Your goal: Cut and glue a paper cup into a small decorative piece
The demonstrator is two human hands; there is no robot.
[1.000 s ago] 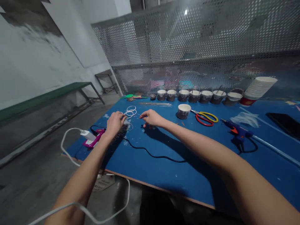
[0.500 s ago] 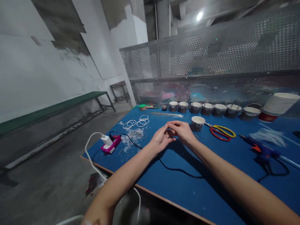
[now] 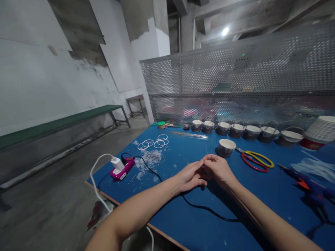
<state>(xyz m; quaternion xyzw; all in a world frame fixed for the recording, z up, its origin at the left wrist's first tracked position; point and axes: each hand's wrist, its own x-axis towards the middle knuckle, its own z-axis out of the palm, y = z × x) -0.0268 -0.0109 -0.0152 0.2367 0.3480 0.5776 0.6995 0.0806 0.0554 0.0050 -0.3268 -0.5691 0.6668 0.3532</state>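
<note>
My left hand (image 3: 192,175) and my right hand (image 3: 216,167) meet at the fingertips above the blue table (image 3: 209,226). Both are pinched together on something thin that I cannot make out; a faint fine line rises just above the fingertips. Behind my right hand stands a small white and dark cup (image 3: 226,147). Scissors (image 3: 258,161) with red and yellow handles lie to the right of that cup. A black cable (image 3: 206,208) runs under my hands.
Several cups (image 3: 252,132) line the mesh panel (image 3: 191,76). White rings (image 3: 161,142), clear scraps (image 3: 151,158) and a magenta power strip (image 3: 123,169) are at left. A blue glue gun (image 3: 311,186), plastic (image 3: 314,167) and stacked paper cups (image 3: 320,130) are at right.
The view has shifted, so the table's objects sit a little lower in the picture. My two hands, still together, appear lower and further right.
</note>
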